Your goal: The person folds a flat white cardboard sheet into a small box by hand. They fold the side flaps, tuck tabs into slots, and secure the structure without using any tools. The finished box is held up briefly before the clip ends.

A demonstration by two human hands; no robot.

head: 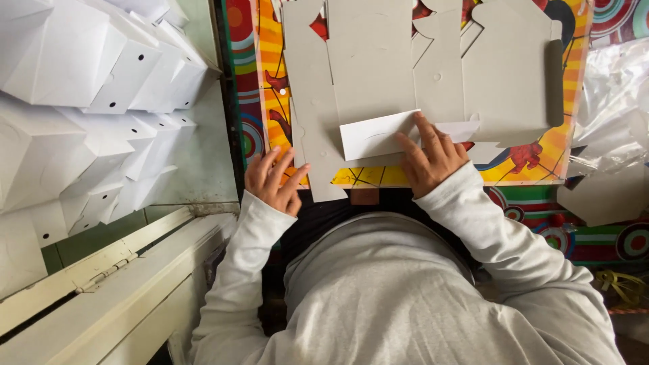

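Note:
A flat grey die-cut cardboard sheet point(378, 61) lies on a brightly coloured board point(541, 152). Its near flap is folded over and shows a white face point(372, 134). My right hand point(429, 155) lies flat on that white flap, fingers spread, pressing it down. My left hand point(274, 179) rests at the board's near left corner, fingertips touching the edge of a narrow grey cardboard strip point(318, 135). Neither hand grips anything. Grey sleeves cover both arms.
Stacks of folded white cardboard boxes point(94, 74) with small holes fill the left side. A white wooden frame point(115, 270) runs along the lower left. Crumpled clear plastic point(618, 94) and a loose grey cardboard piece point(605, 196) lie at the right.

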